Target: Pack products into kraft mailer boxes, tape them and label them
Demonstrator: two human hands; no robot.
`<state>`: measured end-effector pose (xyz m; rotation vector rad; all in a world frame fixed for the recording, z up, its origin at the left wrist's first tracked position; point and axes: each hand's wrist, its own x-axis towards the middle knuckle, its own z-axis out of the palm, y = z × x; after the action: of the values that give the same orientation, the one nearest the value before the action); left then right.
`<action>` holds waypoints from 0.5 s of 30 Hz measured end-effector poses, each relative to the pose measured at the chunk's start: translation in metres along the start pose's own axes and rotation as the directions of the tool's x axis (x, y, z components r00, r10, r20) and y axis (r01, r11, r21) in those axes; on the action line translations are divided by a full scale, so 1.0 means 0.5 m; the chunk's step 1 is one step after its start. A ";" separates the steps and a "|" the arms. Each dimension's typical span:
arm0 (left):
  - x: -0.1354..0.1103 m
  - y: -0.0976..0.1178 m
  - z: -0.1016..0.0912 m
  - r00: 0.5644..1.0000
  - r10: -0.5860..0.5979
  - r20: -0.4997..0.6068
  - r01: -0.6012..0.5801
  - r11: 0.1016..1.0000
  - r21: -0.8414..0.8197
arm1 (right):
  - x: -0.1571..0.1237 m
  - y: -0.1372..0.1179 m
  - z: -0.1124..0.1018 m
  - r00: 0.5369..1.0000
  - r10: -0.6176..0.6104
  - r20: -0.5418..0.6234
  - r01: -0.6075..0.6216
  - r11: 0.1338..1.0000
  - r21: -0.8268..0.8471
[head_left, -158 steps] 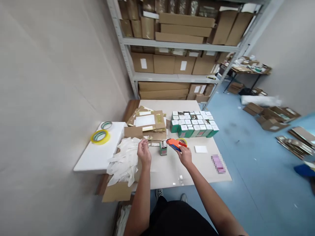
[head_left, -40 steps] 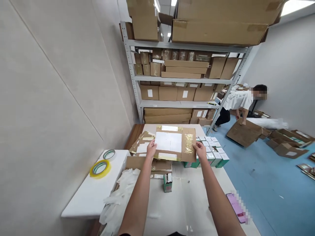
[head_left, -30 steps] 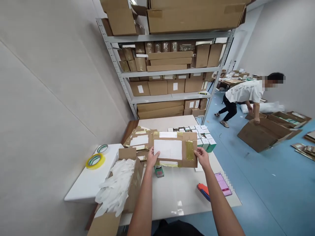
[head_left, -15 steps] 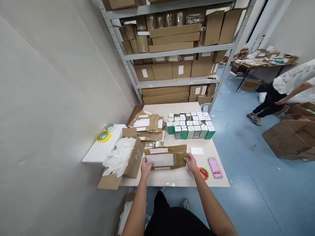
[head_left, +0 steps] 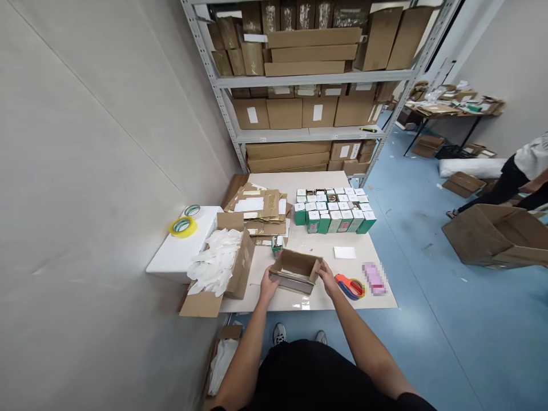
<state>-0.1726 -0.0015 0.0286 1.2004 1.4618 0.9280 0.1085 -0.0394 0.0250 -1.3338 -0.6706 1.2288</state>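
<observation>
A small brown cardboard box [head_left: 295, 273], its top gaping, is held between my two hands above the table's front part. My left hand [head_left: 268, 285] is closed on its left end, and my right hand [head_left: 327, 278] grips the right end. Just behind the box stands a small green and white carton [head_left: 277, 244]. To the right of my right hand lies a tape dispenser [head_left: 350, 286] in red and blue with yellow tape. Farther back sit several green and white cartons [head_left: 336, 214] in rows.
Flattened cardboard [head_left: 261, 208] is stacked at the table's back left. A carton of white paper [head_left: 220, 260] stands at the left edge, near yellow tape [head_left: 183, 226]. A white card [head_left: 345, 252] lies right of centre. Shelving [head_left: 308, 134] rises behind; a person [head_left: 528, 171] is at right.
The flat cardboard in my hands is now opened out into a box shape. The small carton behind it has come into view. The person at right has moved farther right.
</observation>
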 end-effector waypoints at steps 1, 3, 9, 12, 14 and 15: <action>-0.003 -0.004 0.009 0.999 0.013 0.046 -0.013 1.000 0.002 | -0.003 -0.003 0.004 1.000 0.017 0.015 -0.018 1.000 0.019; -0.011 -0.014 0.022 0.992 0.043 0.115 -0.043 0.999 0.001 | -0.008 -0.005 0.012 0.999 0.038 0.017 -0.038 0.999 0.030; -0.005 -0.027 -0.009 0.967 0.133 0.217 -0.138 0.990 0.008 | -0.018 0.015 0.015 0.980 0.071 -0.187 -0.082 0.995 -0.053; 0.018 -0.021 -0.033 0.941 0.154 0.301 -0.163 0.987 0.003 | -0.033 0.030 0.004 0.936 0.105 -0.337 -0.156 0.980 -0.126; 0.029 -0.019 -0.041 0.924 0.156 0.348 -0.166 0.986 0.000 | -0.047 0.039 -0.002 0.913 0.075 -0.402 -0.149 0.977 -0.155; 0.033 -0.020 -0.043 0.919 0.158 0.362 -0.169 0.986 -0.001 | -0.054 0.042 -0.002 0.906 0.059 -0.420 -0.140 0.976 -0.164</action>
<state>-0.1958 0.0131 0.0202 1.4475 1.0969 0.7464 0.0960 -0.0684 0.0122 -1.7441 -0.4259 0.9304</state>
